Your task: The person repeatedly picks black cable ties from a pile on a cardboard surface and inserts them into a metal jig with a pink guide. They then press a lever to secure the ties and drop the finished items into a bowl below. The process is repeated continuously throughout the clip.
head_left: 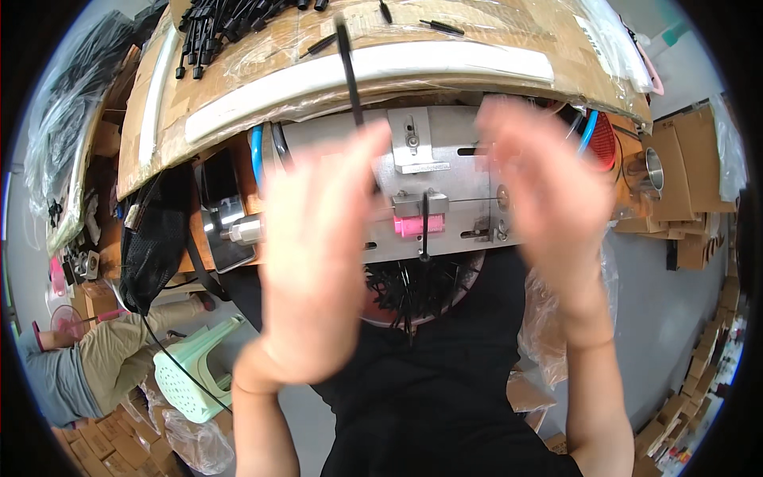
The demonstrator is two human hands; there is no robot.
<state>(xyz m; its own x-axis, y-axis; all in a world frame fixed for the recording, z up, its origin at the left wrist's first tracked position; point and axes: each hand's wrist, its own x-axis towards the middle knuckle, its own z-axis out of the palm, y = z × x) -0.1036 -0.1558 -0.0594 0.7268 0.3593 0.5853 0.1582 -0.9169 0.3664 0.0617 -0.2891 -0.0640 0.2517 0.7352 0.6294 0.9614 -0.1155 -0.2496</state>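
My left hand [314, 254] is raised over the left part of a metal fixture plate [318, 131], blurred by motion. From between its thumb and fingers a thin black rod [350, 75] sticks up and away from me, smeared too. My right hand [552, 179] hovers over the plate's right part; its fingers are too blurred to read. Between the hands, a small metal block [409, 205] with a pink piece [419, 226] under it sits on the plate. Another black rod [425, 226] stands across the block. Below, at my lap, a round bowl [474, 278] holds many thin black pieces.
A cardboard-covered surface [278, 67] behind the plate carries a white strip [373, 75], a heap of black capped rods [226, 32] and several loose ones. At left lie a phone [226, 215] and a black mesh bag [155, 238]. A metal cup [652, 171] is at right, a green stool [191, 374] lower left; another person's legs [119, 358] show.
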